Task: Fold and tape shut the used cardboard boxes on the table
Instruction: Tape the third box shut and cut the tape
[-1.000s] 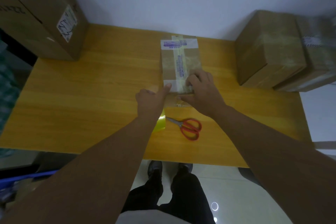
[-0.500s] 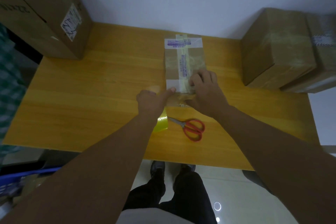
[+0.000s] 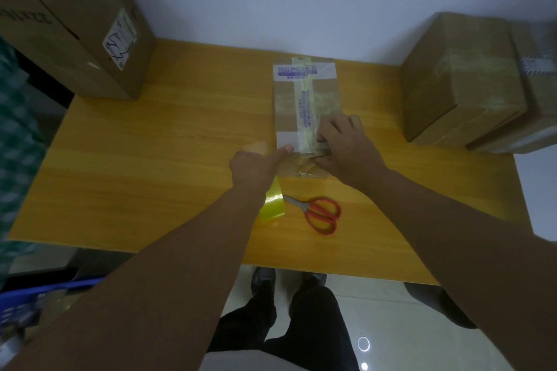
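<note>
Head view: the box [image 3: 283,111] sits mid-frame on the worktop [image 3: 150,159], right hand [image 3: 346,153] gripping its near end, left hand [image 3: 250,166] curled, thumb pressing tape [image 3: 298,170] there, so taping is underway; next, probably rub it flat.

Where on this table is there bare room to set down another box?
Widest bare patch: the left half of the table, between the large box and the small box. A narrower gap lies between the small box and the right-hand boxes. Crowded near centre: left hand, right hand, tape roll, scissors.
</note>
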